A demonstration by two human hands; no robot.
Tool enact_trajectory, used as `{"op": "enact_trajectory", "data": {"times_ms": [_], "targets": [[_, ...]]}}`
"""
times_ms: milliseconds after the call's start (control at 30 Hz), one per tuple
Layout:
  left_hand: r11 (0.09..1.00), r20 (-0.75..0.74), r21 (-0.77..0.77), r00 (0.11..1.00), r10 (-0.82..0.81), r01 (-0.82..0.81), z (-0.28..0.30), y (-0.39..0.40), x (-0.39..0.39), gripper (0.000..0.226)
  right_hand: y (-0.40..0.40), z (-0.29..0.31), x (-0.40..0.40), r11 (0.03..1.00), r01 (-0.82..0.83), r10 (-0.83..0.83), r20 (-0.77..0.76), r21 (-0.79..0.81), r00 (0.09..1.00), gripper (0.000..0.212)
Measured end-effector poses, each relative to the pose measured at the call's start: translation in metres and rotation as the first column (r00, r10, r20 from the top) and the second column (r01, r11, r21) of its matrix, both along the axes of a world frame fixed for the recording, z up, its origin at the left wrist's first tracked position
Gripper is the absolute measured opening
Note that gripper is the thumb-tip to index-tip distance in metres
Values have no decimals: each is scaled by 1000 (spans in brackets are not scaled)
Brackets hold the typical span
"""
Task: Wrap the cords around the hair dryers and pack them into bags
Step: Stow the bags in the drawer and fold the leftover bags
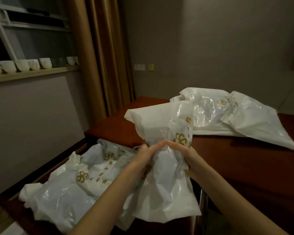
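Both hands meet around the gathered middle of a white plastic bag (161,187) with a gold emblem. The left hand (145,157) and right hand (181,152) have their fingers (157,146) curled closed on the bunched plastic, fingertips touching at the top. The bag's upper part flares out beyond the fingers, and its lower part hangs below them toward the person. No hair dryer or cord shows; the plastic hides whatever is inside. Left of the fingers and lower lies a pile of similar bags (71,182). Beyond the fingers and to the right, more white bags (236,119) rest on the dark red-brown bench (244,167).
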State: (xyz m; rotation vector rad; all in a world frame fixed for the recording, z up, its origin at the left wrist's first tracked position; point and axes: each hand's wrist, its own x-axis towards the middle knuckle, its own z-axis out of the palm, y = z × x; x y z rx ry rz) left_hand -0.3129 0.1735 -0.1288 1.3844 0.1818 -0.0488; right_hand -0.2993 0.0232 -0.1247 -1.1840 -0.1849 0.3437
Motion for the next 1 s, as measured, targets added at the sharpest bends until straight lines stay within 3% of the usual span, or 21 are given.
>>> {"op": "enact_trajectory", "data": {"times_ms": [67, 133, 233, 300, 367, 433, 467, 533, 600, 667, 733, 867, 1000], "targets": [[988, -91, -157, 996, -4, -10, 2, 7, -12, 83, 8, 4, -15, 999, -53, 53, -10, -3, 999, 42], [965, -93, -260, 994, -51, 26, -1, 15, -25, 62, 18, 0, -30, 998, -54, 53, -22, -36, 998, 54], [946, -99, -323, 995, -22, -11, -16, 25, -45, 58, 31, -13, -54, 992, -64, 65, 6, -105, 998, 47], [946, -136, -323, 991, -18, -27, -28, 30, -57, 54, 28, -21, -63, 958, -110, 131, 60, -265, 990, 50], [946, -164, -321, 986, -8, -46, -40, 37, -69, 47, 16, -20, -66, 823, -139, 214, 74, -551, 974, 71], [951, -184, -307, 983, -14, -44, -49, 48, -77, 43, 3, -20, -59, 616, 2, 147, 117, -788, 982, 101], [958, -183, -285, 983, -26, -28, -53, 52, -81, 47, -1, -19, -57, 559, 143, 72, 220, -817, 973, 104], [980, -181, -201, 983, -32, -5, -61, 59, -85, 50, 0, -15, -56, 557, 435, 29, 541, -707, 841, 88], [990, -195, -140, 979, -56, 29, -64, 56, -86, 35, 12, -15, -56, 559, 493, 193, 683, -667, 705, 69], [994, -198, -66, 975, -96, 84, -66, 47, -81, 29, 25, -28, -50, 429, 426, 410, 592, -796, 694, 62], [990, -197, 39, 972, -126, 136, -74, 38, -73, 33, 30, -46, -46, 275, 334, 502, 431, -901, 750, 62], [969, -289, 100, 939, -189, 226, -91, 24, -67, 31, 21, -72, -45, 245, 281, 409, 362, -928, 838, 63], [941, -344, 93, 898, -275, 324, -103, 17, -63, 47, 21, -78, -44, 58, 377, 392, 368, -925, 843, 55]]}}
